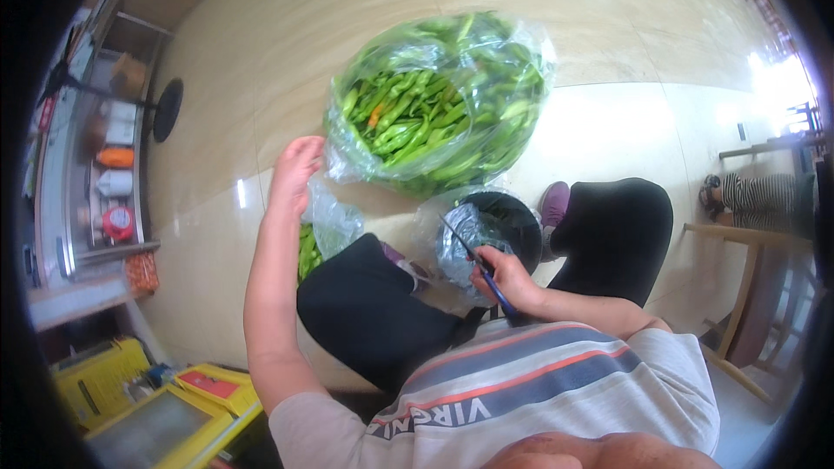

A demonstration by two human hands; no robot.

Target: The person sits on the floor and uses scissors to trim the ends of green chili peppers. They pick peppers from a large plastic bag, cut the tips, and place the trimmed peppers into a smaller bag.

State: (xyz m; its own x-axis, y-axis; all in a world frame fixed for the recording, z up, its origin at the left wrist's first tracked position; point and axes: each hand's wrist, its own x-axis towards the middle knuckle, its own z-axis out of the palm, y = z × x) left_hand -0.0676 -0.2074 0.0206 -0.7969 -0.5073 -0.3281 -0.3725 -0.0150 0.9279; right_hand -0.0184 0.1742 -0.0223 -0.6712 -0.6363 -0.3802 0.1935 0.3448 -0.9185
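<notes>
A large clear plastic bag (pixel 508 117) full of long green peppers (pixel 404 124), one orange, lies open on the floor. My left hand (pixel 300 166) is beside its left edge, fingers partly curled; whether it holds anything is unclear. Below that hand, a smaller clear bag (pixel 335 218) sits with more green peppers (pixel 307 251), partly behind my knee. My right hand (pixel 505 273) grips scissors (pixel 485 267) with dark blades and blue handles, above a black bucket (pixel 531 228) between my feet. Clear plastic (pixel 459 234) lines the bucket; its contents are hard to make out.
Wooden chair (pixel 749 293) at right, near another person's striped-clad leg (pixel 759 195). Shelving (pixel 146 163) with packages stands left, beside the round black base (pixel 169 111) of a stand. A red mesh bag (pixel 141 273) and yellow cases (pixel 195 397) are at lower left.
</notes>
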